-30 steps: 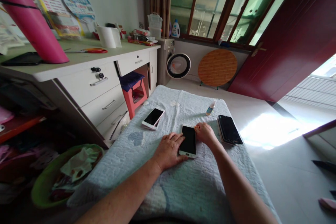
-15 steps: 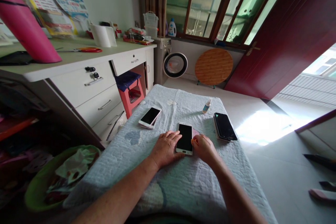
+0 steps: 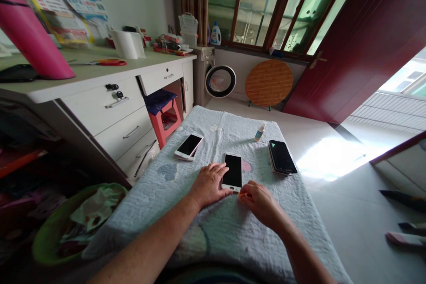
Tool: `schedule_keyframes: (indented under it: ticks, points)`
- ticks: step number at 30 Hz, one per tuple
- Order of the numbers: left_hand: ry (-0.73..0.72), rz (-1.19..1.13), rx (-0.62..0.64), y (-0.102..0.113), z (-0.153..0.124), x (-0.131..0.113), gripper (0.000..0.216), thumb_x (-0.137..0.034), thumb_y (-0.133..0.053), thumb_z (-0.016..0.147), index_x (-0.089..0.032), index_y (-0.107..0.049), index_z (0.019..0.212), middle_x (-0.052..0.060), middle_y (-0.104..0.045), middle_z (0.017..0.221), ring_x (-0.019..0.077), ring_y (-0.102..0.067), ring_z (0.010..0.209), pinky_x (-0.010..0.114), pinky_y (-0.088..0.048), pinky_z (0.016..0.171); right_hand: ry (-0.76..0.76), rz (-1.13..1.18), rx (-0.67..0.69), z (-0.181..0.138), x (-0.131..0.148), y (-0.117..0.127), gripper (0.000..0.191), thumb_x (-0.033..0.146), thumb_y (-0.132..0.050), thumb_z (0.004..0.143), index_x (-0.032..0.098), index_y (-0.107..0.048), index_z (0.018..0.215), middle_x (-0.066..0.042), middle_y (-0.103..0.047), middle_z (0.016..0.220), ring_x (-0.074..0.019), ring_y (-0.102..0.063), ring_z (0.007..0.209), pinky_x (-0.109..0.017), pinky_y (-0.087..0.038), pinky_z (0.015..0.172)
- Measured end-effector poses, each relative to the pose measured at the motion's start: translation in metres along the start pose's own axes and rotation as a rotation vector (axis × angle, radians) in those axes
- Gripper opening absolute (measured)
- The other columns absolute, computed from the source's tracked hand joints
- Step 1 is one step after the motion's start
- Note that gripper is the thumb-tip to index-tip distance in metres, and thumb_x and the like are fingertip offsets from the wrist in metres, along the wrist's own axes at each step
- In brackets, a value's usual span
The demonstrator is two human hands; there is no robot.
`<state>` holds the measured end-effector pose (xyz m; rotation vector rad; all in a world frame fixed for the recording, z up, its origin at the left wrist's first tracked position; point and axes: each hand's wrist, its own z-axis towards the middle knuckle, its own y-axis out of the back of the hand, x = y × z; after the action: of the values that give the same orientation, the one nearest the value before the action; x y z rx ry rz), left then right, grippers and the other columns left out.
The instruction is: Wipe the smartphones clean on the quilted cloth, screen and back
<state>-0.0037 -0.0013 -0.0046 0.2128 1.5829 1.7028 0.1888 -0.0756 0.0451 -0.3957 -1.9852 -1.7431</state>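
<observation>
A white smartphone [image 3: 233, 171] with a dark screen lies face up on the cloth-covered table. My left hand [image 3: 209, 184] steadies it, with fingers on its left edge and the thumb by its bottom corner. At the phone's lower right corner is my right hand [image 3: 258, 197], its fingers closed on a small orange piece [image 3: 245, 195]. The fingers hide most of that piece, so its kind is unclear. Further left, another white phone [image 3: 189, 145] rests on top of a second one. A black phone [image 3: 282, 156] tops a stack on the right.
A small spray bottle [image 3: 260, 132] stands near the table's far right. The quilted cloth [image 3: 213, 120] covers the tabletop. To the left are a desk [image 3: 116, 115] with drawers, a red stool [image 3: 165, 117] and a green basket [image 3: 49, 230] holding cloths or bags.
My right hand has slid from the phone's right side down to its lower right corner, where an orange piece now shows. My left hand stays on the phone. The view has shifted slightly.
</observation>
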Motion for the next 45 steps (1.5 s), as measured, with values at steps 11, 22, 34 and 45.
schedule_keyframes:
  ticks: [11, 22, 34, 45]
  points:
    - [0.04, -0.051, 0.001, -0.002, 0.004, 0.005, 0.04, -0.019, -0.042, 0.091, -0.027, -0.056, 0.128, -0.001, -0.051, 0.14, 0.0221, -0.045, 0.125, 0.04, -0.037, 0.106, 0.099, -0.033, -0.059, 0.018, -0.002, -0.009, 0.02, 0.013, -0.05, 0.086, 0.019, -0.066, 0.076, -0.001, -0.053, 0.079, -0.0114, -0.051, 0.071, -0.021, -0.035, 0.066]
    - [0.068, -0.077, 0.034, 0.004, 0.004, 0.002, 0.037, -0.023, -0.045, 0.092, -0.029, -0.058, 0.127, 0.001, -0.051, 0.14, 0.0233, -0.044, 0.126, 0.041, -0.037, 0.105, 0.209, -0.087, -0.088, 0.047, 0.016, -0.031, 0.019, 0.012, -0.053, 0.085, 0.018, -0.068, 0.076, -0.001, -0.053, 0.081, -0.0113, -0.049, 0.073, -0.022, -0.034, 0.066]
    - [0.063, -0.056, 0.036, 0.003, 0.006, 0.002, 0.038, -0.023, -0.045, 0.092, -0.028, -0.059, 0.126, 0.0, -0.052, 0.139, 0.0226, -0.045, 0.124, 0.04, -0.038, 0.104, 0.166, -0.096, 0.039, 0.031, 0.009, -0.013, 0.016, 0.009, -0.055, 0.084, 0.018, -0.068, 0.08, -0.001, -0.053, 0.082, -0.0106, -0.05, 0.073, -0.021, -0.035, 0.067]
    - [0.074, -0.071, 0.065, 0.01, 0.006, 0.0, 0.036, -0.026, -0.05, 0.091, -0.029, -0.059, 0.126, 0.0, -0.052, 0.139, 0.0232, -0.045, 0.125, 0.039, -0.038, 0.104, 0.272, -0.251, -0.057, 0.034, 0.026, -0.035, 0.018, 0.011, -0.051, 0.086, 0.018, -0.063, 0.097, -0.007, -0.059, 0.1, -0.0172, -0.052, 0.088, -0.027, -0.038, 0.076]
